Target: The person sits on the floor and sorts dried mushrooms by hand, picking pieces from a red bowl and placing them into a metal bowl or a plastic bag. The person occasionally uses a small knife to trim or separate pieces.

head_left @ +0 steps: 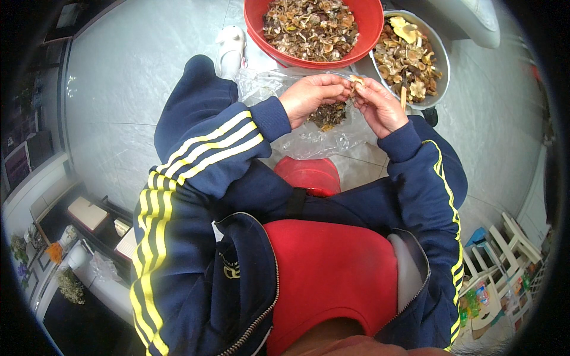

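Observation:
A small brownish mushroom [356, 81] is pinched between the thumb and fingers of my right hand [381, 108]. My left hand [313, 97] meets it from the other side, its thumb and fingertips closed at the mushroom's lower part; the exact contact is partly hidden by the fingers. Below both hands, a clear plastic bag [297, 142] lies spread on the floor with a heap of dark mushroom scraps [328, 117] on it. Just beyond, a large red basin [254, 32] is filled with many brown mushrooms [310, 29].
At the far right stands a pale round basin [444, 65] of larger mushrooms [409, 59], with a yellow one on top. A red plastic object [307, 175] sits between my legs. A white shoe [230, 52] is left of the red basin. White racks [493, 267] stand at the lower right.

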